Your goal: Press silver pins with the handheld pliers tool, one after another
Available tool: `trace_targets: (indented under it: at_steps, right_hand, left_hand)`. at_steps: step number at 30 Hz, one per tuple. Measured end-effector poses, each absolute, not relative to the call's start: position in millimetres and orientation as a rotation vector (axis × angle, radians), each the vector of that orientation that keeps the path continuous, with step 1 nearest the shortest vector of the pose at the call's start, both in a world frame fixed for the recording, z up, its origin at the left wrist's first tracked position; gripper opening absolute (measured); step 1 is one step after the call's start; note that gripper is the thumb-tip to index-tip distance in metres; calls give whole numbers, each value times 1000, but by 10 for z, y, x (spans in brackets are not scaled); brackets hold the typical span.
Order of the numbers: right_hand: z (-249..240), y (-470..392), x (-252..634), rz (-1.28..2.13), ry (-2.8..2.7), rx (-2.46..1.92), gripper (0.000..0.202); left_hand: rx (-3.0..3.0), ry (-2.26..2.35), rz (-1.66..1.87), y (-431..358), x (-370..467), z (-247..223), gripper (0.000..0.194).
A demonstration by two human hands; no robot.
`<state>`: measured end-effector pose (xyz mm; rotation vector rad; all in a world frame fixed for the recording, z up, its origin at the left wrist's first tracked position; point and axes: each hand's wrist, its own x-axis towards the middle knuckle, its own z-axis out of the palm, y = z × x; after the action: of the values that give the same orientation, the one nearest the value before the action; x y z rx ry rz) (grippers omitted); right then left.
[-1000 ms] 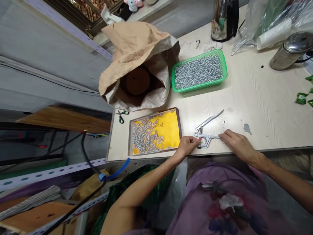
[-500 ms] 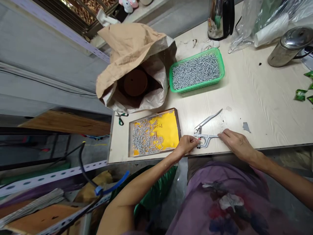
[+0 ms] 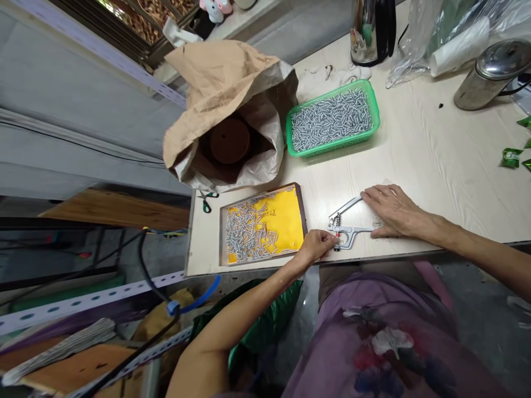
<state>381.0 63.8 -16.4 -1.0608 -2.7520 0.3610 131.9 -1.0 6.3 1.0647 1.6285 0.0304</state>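
Note:
A pair of grey snap-fastener pliers (image 3: 352, 231) lies at the table's front edge, its two handles spread and a small coil spring near the jaw. My right hand (image 3: 396, 213) spans the handles, fingers over the upper one and thumb against the lower one. At the jaw, beside a small red part, my left hand (image 3: 317, 243) is closed in a pinch; whatever its fingertips hold is hidden. Just left of that hand is a shallow tray (image 3: 299, 207) lined in yellow, with many small silvery metal pieces (image 3: 246, 232) heaped on its left side.
Behind the tray stands an open paper sack (image 3: 224, 72). A green basket (image 3: 307, 153) full of similar metal pieces sits beside it. Scissors (image 3: 206, 202) lie at the left edge. A glass kettle (image 3: 365, 38), a steel mug (image 3: 477, 88) and green packets (image 3: 511, 158) are farther off.
My right hand has shifted from the end of the lower handle up and over both handles, its fingers now on the upper one. The left hand stays at the jaw.

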Motion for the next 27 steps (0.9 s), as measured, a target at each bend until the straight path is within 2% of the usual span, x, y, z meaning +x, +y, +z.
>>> trace_targets:
  at_steps: [4,7,11,14,18,21,27]
  right_hand:
    - [-122,665,3737,307,-2804,-1099,75]
    - [-70,624,3722,272,-2853,-1107,54]
    - [-3,533,3727,288,-2862,-1115,35]
    - [18,474,3717,292,-2846,-1171,34]
    - [26,405,3696,252,-2806,-1201,31]
    - [34,350,3690,253,-2786,-1219,31]
    - [-32,242,3673,266,-2718,-1277,22]
  left_hand:
    - [1061,1645,33,-4,1325,54,25]
    - [1082,1661,-10,-32,1323,57,24]
    - [1508,1771,97,-154,1346,88,20]
    - [2017,1712,261,-200,1442,90,17]
    - [2430,1388,191,-47,1648,1,40]
    - [2501,1265,113,130,1752,-82,49]
    - [2436,1203,47,255,1771,-63,42]
